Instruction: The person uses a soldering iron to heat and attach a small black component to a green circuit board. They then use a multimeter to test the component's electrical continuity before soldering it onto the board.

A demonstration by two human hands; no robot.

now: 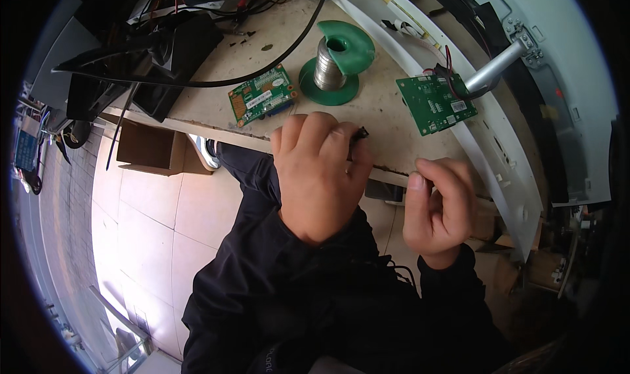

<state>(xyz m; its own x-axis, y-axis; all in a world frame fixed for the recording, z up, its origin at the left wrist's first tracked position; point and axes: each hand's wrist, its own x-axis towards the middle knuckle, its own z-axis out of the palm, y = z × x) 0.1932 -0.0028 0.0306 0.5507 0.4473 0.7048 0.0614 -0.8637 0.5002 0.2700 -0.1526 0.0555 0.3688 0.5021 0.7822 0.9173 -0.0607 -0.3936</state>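
Observation:
My left hand (320, 177) is at the table's front edge, back upward and fingers curled. Between its thumb and forefinger a small black piece (359, 135) pokes out; its kind is mostly hidden. To the right, apart from it, my right hand (441, 206) hovers just off the edge, thumb and forefinger pinched together. Whatever that pinch may hold is too small to see. Just beyond my left hand lies a green circuit board (262, 97) with a white label. A green spool of solder wire (330, 68) stands upright beside it. Another green circuit board (436, 103) sits beyond my right hand.
A black cable (289, 62) arches over the table (387, 98). Black casings and wires (174, 45) crowd the far left. Along the right runs a long white frame (482, 131), with a metal arm (495, 64) near it. An open cardboard box (147, 147) stands on the floor.

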